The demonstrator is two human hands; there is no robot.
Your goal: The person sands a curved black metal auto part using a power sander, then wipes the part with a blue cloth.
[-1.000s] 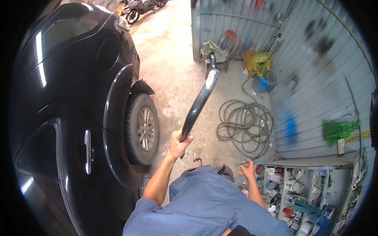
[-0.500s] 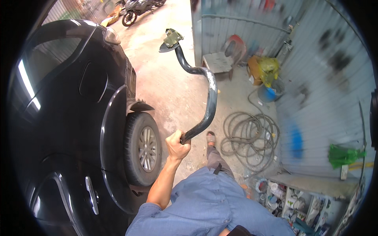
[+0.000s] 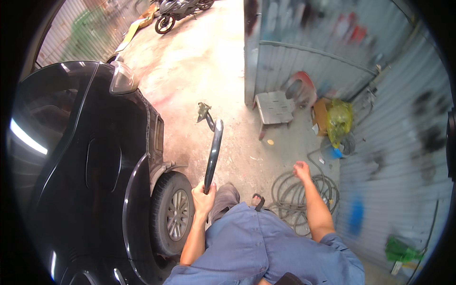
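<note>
My left hand is closed around the near end of a bent black metal bar. The bar reaches forward and up from my fist, and a small greenish metal bracket sits on its far end. Left of that hand is the front wheel of a black car. Out to the right swings my right hand, its fingers loosely bent and nothing seen in them. Behind it on the floor lies a coiled hose, which it does not appear to touch.
Ahead right, a worn chair stands by the corrugated wall, near a cardboard box and a yellow plastic bag. A motorcycle is parked far ahead. The wall panel's edge borders the bright opening.
The bar has swung round and its bracket end has dropped lower in view. My right hand has come into view at the right. The leading foot has changed; the view has shifted.
</note>
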